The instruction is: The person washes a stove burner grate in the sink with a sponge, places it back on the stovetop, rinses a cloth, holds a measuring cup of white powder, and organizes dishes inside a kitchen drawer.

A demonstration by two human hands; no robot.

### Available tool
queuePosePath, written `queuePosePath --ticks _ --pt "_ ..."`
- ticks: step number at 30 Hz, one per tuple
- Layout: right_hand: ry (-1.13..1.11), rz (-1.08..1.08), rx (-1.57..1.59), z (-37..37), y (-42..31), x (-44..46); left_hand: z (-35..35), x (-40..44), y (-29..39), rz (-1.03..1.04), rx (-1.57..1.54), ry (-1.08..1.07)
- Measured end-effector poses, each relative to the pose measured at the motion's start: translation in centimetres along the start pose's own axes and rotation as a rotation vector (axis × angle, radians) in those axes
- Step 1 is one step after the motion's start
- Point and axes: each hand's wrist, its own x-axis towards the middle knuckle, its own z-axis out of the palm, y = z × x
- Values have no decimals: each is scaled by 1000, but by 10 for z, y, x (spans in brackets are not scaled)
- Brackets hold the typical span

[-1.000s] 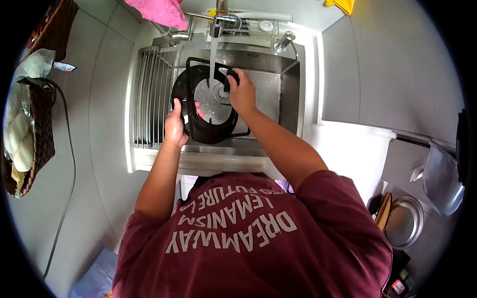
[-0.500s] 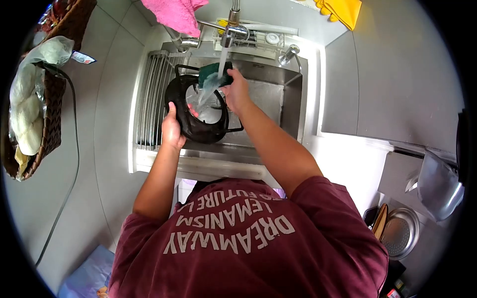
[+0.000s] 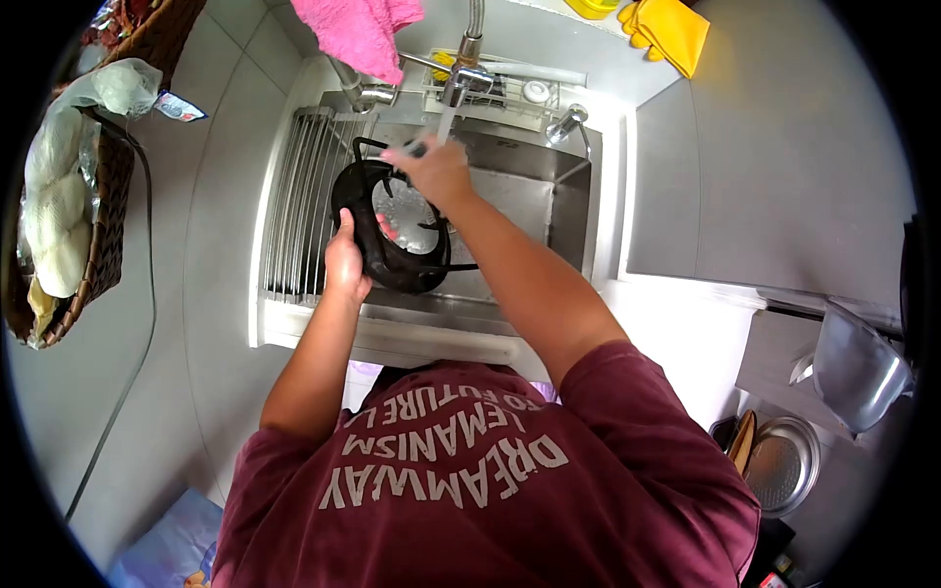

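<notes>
My left hand [image 3: 345, 261] grips the near-left side of a black ring-shaped stand [image 3: 412, 274] with bent legs, its thumb on the outside and fingertips showing through the opening. The stand is tilted over the left part of the steel sink [image 3: 520, 201]. At the ring's far side is my right hand [image 3: 436, 176], blurred, with its fingers bent over the rim under the running tap [image 3: 461, 83]. The dark green scouring sponge seen in it earlier is almost wholly hidden beneath the palm and fingers.
A roll-up drying rack [image 3: 309, 206] covers the sink's left side. Behind the sink are a wire caddy [image 3: 510, 93], a soap dispenser [image 3: 566, 124] and a hanging pink cloth [image 3: 363, 34]. Yellow gloves [image 3: 676, 34] lie at the back right; a wicker basket [image 3: 113, 201] stands left.
My right hand has moved left and turned palm-down over the ring's far rim, taking the sponge out of sight. My left hand keeps its hold, and the stand has tilted slightly.
</notes>
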Motion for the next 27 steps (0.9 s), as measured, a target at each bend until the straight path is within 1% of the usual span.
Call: queuePosePath --ticks 1,2,5,8,11,13,14,15,16,17,18,20,22,23,24,25,26,27 --pt "-97 -96 -289 -14 -11 -4 2 1 0 11 18 -1" --pt "-85 -190 -403 -11 -1 -3 5 0 0 11 27 -2" --pt "-252 -230 -585 -34 -11 0 10 1 -1 11 63 -15" --pt "-236 -381 -371 -36 0 -3 11 7 -6 -18 53 -40" --pt "-241 -127 -385 -58 28 15 20 7 -7 -42 18 -8" --pt "-96 49 -241 -96 65 51 22 9 -7 -47 -3 -2" --pt "42 205 -146 -122 63 66 21 12 -9 -49 -9 -17" --pt "114 352 201 -143 55 73 20 14 -10 -51 -13 -30" --pt "191 313 433 -150 58 89 22 15 -10 -47 17 -26" --pt "155 259 625 -158 64 98 26 17 -9 -45 50 -24" --pt "390 143 442 -152 90 116 29 18 -9 -43 83 -23" --pt "586 22 199 -146 106 121 33 19 -10 -58 33 -31" --pt "514 16 95 -139 66 61 38 21 -9 -54 16 -44" --pt "317 17 222 -126 52 33 41 22 -9 -41 22 -49" --pt "137 111 194 -107 56 16 44 23 -12 -31 26 -51" --pt "-37 244 353 -93 43 -4 54 22 -13 -4 48 -5" --pt "-211 378 512 -80 28 -17 65 16 -13 41 181 18" --pt "-253 404 533 -71 18 -21 73 14 -12 86 316 36"
